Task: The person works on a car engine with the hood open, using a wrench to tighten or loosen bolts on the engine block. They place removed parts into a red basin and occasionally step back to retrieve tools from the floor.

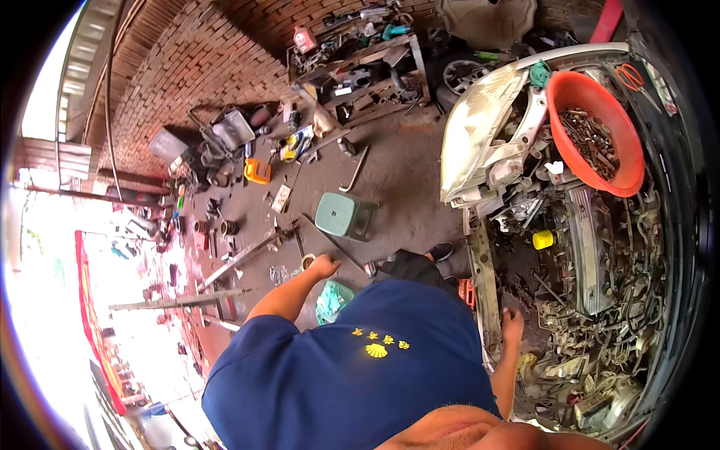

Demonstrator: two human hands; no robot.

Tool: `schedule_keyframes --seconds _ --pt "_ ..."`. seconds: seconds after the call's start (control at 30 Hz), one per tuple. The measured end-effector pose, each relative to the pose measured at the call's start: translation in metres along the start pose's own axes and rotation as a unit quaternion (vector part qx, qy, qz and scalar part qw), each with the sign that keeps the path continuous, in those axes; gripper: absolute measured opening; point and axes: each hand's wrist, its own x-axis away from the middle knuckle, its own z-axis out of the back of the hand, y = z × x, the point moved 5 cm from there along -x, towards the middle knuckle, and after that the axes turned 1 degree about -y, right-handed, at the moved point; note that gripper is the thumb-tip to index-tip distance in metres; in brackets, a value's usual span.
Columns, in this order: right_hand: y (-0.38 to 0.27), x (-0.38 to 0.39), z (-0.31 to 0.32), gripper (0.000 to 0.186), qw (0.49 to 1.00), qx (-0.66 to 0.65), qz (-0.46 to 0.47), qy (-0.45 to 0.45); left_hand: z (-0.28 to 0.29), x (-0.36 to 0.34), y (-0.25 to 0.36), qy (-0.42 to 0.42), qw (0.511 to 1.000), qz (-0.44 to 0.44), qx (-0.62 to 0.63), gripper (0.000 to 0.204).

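My left hand point(325, 266) hangs out to the left of my body, fingers curled closed. Just beside it shows a small tan ring-shaped thing point(307, 261); whether the hand touches it I cannot tell. My right hand point(513, 324) is at the front of a car's open engine bay, by a long metal crossmember point(484, 289). Its fingers are curled too, and what they hold, if anything, is hidden. Beyond the right hand sit a yellow cap-like container point(543, 239) and the grey engine cover point(589, 255).
An orange-red basin point(559, 97) of bolts and sockets stands on the car, near orange-handled scissors point(634, 77). A green stool point(337, 214), a yellow jug point(257, 171), metal bars point(240, 262) and a green bag point(332, 302) are on the floor. A cluttered workbench point(360, 71) stands against the brick wall.
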Motion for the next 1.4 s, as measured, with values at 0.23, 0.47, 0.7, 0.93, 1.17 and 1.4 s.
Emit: schedule_keyframes --seconds 0.23,0.47,0.7,0.93,1.17,1.4 --pt "-0.167 -0.004 -0.018 0.033 0.992 0.009 0.107 -0.062 -0.061 0.094 -0.043 -0.074 0.995 0.055 0.03 0.052" --pt "-0.28 0.006 -0.049 0.033 0.979 -0.035 0.163 -0.118 -0.048 0.03 -0.047 -0.079 0.996 0.008 0.041 0.056" --pt "-0.414 -0.001 -0.085 0.035 0.975 -0.052 0.206 -0.065 0.033 -0.103 -0.077 -0.068 0.996 -0.037 0.041 0.056" --pt "-0.569 -0.059 -0.176 0.033 0.964 -0.034 0.247 -0.095 0.194 -0.222 -0.073 0.016 0.982 -0.027 0.186 0.046" --pt "-0.725 -0.146 -0.272 0.029 0.933 0.016 0.312 -0.18 0.237 -0.242 -0.176 0.151 0.912 0.046 0.378 0.041" --pt "-0.866 -0.331 -0.382 0.037 0.875 0.155 0.412 -0.203 0.106 -0.139 -0.266 0.153 0.856 0.295 0.396 0.048"
